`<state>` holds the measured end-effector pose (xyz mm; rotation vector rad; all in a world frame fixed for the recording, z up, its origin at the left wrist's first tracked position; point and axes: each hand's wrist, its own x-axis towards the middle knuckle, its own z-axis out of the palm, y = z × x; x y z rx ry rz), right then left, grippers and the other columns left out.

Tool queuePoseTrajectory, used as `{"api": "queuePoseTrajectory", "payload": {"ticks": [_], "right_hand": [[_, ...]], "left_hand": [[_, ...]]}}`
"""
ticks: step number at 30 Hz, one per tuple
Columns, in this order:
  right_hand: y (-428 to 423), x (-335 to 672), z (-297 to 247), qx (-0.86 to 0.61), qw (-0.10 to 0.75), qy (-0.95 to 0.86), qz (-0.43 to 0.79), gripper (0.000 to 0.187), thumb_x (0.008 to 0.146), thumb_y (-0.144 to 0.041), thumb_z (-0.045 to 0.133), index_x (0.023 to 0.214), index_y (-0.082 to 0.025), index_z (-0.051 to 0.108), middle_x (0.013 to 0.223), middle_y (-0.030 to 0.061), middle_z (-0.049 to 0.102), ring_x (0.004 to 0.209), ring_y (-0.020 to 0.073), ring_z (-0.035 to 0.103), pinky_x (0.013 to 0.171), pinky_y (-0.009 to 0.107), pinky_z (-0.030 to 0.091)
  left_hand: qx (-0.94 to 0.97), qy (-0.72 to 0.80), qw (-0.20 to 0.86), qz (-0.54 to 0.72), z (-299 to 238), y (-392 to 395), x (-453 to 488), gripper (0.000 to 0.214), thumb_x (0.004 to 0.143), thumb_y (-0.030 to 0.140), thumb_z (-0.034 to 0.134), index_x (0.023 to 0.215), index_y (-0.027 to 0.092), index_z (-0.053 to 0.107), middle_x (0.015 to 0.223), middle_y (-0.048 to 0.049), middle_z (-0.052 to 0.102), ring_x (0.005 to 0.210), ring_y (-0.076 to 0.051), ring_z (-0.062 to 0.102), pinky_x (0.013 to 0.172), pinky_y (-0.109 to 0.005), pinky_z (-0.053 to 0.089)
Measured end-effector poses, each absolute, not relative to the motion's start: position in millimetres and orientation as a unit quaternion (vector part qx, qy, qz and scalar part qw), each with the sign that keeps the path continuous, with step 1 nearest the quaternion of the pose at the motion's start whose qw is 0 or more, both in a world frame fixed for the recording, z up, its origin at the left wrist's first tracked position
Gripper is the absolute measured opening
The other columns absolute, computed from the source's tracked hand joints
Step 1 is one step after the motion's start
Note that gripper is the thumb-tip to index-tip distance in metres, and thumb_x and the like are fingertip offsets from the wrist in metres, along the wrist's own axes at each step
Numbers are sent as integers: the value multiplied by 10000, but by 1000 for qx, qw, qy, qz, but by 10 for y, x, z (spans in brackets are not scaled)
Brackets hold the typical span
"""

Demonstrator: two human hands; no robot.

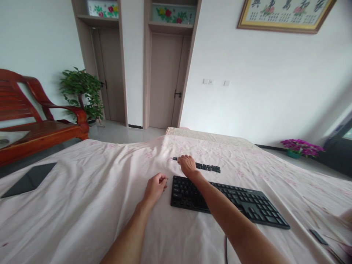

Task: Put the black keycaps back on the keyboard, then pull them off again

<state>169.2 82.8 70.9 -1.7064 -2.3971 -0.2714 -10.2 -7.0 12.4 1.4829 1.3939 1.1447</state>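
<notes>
A black keyboard [249,205] lies slantwise on the cloth, with key places along its near left edge showing no keycaps. My right hand [187,164] reaches across it to a row of loose black keycaps [208,167] on the far side. Its fingers are bent down and closed; whatever is under the fingertips is hidden. One loose keycap [175,158] shows just left of that hand. Beside the keyboard's left end, my left hand [156,186] is held with fingers curled and thumb pressed in. Anything in that pinch is too small to make out.
A pale flowered cloth [148,154] covers the surface in folds. A dark flat tablet-like panel [30,179] lies at left, a small dark object [318,237] at right. The keyboard's cable [226,249] runs toward me. Beyond stand a wooden bench [44,126] and plants.
</notes>
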Motion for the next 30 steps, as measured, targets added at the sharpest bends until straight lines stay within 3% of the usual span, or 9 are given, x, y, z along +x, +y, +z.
{"api": "queuePoseTrajectory", "payload": {"ticks": [8, 21, 26, 30], "right_hand": [[632, 2140, 675, -651, 86, -754, 10, 171, 808, -248, 587, 900, -276, 728, 920, 11, 715, 869, 180, 636, 651, 238, 373], [616, 2135, 699, -672, 98, -731, 68, 190, 712, -196, 656, 862, -221, 770, 926, 76, 727, 897, 228, 648, 712, 250, 427], [314, 2158, 805, -645, 158, -745, 60, 227, 830, -295, 584, 1007, -280, 725, 1036, 12, 702, 966, 194, 624, 767, 243, 426], [-136, 2155, 797, -545, 283, -787, 60, 189, 851, -287, 586, 978, -260, 724, 1016, 12, 683, 914, 162, 617, 797, 244, 441]], "left_hand": [[592, 561, 373, 442, 47, -21, -93, 164, 791, 274, 529, 874, 183, 639, 760, -29, 687, 636, -126, 658, 514, -183, 454], [600, 564, 363, 436, 90, -58, -110, 163, 787, 258, 538, 881, 176, 643, 789, -38, 696, 655, -127, 664, 550, -192, 478], [598, 563, 367, 437, 87, -58, -109, 165, 783, 274, 548, 880, 177, 640, 772, -34, 688, 658, -130, 663, 552, -195, 477], [602, 564, 361, 435, 73, -57, -113, 176, 784, 307, 548, 868, 180, 637, 723, -21, 680, 644, -135, 656, 547, -200, 466]]}}
